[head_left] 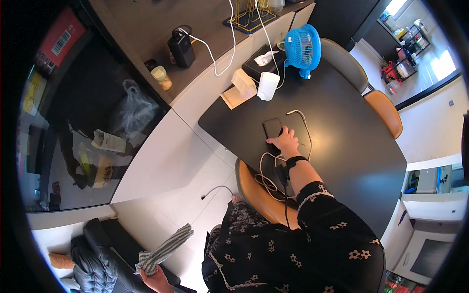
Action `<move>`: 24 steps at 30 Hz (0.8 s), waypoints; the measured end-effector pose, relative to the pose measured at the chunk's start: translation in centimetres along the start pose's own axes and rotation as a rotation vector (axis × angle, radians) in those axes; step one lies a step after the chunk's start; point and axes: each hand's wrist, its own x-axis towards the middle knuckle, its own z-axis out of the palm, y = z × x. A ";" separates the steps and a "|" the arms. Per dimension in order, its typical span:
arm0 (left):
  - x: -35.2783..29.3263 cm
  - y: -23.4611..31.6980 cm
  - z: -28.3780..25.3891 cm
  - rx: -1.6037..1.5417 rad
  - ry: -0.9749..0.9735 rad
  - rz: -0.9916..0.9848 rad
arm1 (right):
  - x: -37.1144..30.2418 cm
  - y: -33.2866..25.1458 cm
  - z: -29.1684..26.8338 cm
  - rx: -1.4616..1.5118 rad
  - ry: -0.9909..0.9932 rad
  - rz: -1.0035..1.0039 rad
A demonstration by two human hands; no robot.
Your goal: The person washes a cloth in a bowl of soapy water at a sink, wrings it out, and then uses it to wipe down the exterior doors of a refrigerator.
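My left hand (157,282), low at the left, is closed around a grey-and-white striped cloth (168,246) that sticks out beyond my fingers. Over the dark table (342,127), my right hand (286,141) grips the near end of a thin black phone (272,127), thumb on one side and fingers on the other. The phone looks flat on or just above the tabletop; its near end is partly covered by my hand. A white cable (306,124) curves beside this hand, and more cable coils lie under my forearm.
A blue fan (303,49), a black tissue box (264,61), a white cup-like container (267,86) and a wooden holder (242,88) stand at the table's far side. Chairs (261,198) surround it. A plug cord (215,189) crosses the floor. A glass-fronted cabinet is at left.
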 end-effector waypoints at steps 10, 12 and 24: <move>-1.2 -1.0 0.2 -0.019 -0.001 -0.044 | 1.4 2.1 0.9 0.017 0.029 -0.100; -1.4 -1.1 0.3 -0.022 -0.004 -0.063 | 2.7 4.3 1.6 0.126 0.080 -0.109; -0.4 -1.0 3.0 -0.045 -0.033 -0.083 | 3.5 10.4 4.2 0.437 0.193 -0.277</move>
